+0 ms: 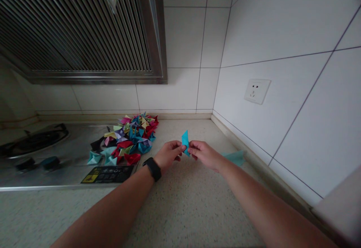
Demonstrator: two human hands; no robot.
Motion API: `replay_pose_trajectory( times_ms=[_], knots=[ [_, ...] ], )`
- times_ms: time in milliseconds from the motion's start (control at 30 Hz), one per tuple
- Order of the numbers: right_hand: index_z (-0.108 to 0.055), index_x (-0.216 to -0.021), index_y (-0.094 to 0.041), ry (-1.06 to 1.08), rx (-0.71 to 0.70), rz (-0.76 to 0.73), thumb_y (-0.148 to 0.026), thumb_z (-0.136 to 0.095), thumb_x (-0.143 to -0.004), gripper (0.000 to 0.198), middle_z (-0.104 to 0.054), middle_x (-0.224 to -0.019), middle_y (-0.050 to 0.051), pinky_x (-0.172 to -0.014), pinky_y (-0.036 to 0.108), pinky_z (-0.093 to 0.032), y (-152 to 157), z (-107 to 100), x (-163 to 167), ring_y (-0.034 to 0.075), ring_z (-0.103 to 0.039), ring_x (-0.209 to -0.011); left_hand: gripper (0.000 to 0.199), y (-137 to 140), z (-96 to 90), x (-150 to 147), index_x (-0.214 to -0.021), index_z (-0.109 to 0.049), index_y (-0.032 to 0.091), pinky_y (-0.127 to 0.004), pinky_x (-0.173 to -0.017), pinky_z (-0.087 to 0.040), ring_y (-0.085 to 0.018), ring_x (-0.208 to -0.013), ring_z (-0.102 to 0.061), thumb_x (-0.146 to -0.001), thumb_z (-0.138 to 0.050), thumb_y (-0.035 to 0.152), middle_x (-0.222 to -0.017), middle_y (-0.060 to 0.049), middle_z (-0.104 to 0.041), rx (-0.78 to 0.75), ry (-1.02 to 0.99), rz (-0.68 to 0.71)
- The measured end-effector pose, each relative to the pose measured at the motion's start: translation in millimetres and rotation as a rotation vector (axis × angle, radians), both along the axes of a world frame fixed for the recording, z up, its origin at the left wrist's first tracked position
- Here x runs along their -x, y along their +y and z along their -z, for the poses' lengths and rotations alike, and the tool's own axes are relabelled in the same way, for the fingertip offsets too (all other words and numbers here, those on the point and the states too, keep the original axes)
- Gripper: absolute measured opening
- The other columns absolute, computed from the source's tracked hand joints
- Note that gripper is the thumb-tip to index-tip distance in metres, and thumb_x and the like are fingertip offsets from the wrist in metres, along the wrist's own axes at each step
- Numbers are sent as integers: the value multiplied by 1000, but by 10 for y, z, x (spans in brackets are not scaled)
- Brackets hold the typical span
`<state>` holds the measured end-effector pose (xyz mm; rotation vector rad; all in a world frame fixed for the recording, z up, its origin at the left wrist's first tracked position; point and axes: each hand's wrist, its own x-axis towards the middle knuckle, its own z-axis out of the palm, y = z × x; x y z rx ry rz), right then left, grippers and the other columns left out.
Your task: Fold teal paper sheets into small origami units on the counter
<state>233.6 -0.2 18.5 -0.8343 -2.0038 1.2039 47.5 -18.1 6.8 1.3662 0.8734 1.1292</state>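
Observation:
Between my two hands is a small folded piece of blue origami paper [185,139], held upright above the counter. My left hand [170,151], with a black watch on its wrist, pinches its lower left side between thumb and fingers. On the other side, my right hand [202,152] grips its lower right edge the same way. Part of the paper's lower half is hidden by the fingertips. To the left lies a pile of folded paper pieces [130,135] in red, blue, yellow, purple and other colours, spread over the stove's right end and the counter.
A light teal sheet [236,157] lies behind my right forearm, against the right wall. The gas stove [70,172] with a burner [36,138] and knobs is on the left. A range hood [93,78] overhangs it. A wall socket [257,91] sits on the right.

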Motion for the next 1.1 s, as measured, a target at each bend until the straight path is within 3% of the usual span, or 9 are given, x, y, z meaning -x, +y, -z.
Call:
replay_pose_trajectory(
  times_ms=[333, 633, 767, 1100],
  knots=[
    [-60, -86, -13, 74, 27, -35, -38, -59, -85, 25, -50, -71, 0, -63, 25, -35, -46, -90, -17, 9, -43, -65, 37, -56, -49, -45, -81, -55, 11, -21, -53, -39, -6, -55, -44, -71, -73, 42, -70, 0, -51, -2, -114, 46],
    [-55, -88, -15, 115, 59, 83, -45, -55, -86, 30, -54, -78, 1, -55, 24, -37, -14, -46, 18, 9, -47, -60, 40, 45, -3, 46, -84, -62, 12, -19, -50, -36, -6, -54, -42, -73, -67, 50, -71, -1, -54, -109, 119, 22],
    [-55, -86, -15, 118, 49, 87, -46, -54, -86, 31, -52, -70, 0, -55, 23, -37, 7, -20, 19, 9, -47, -58, 39, 36, 12, 38, -86, -61, 11, -20, -50, -39, -8, -57, -44, -75, -66, 49, -71, -1, -52, -108, 173, 28],
    [-54, -85, -16, 39, 6, 87, -44, -54, -86, 28, -52, -73, 0, -56, 23, -38, 23, 35, 19, 10, -48, -61, 41, 27, 6, 7, -84, -58, 11, -19, -49, -39, -9, -61, -47, -75, -65, 50, -69, -1, -51, -77, 114, -44]
  ],
)
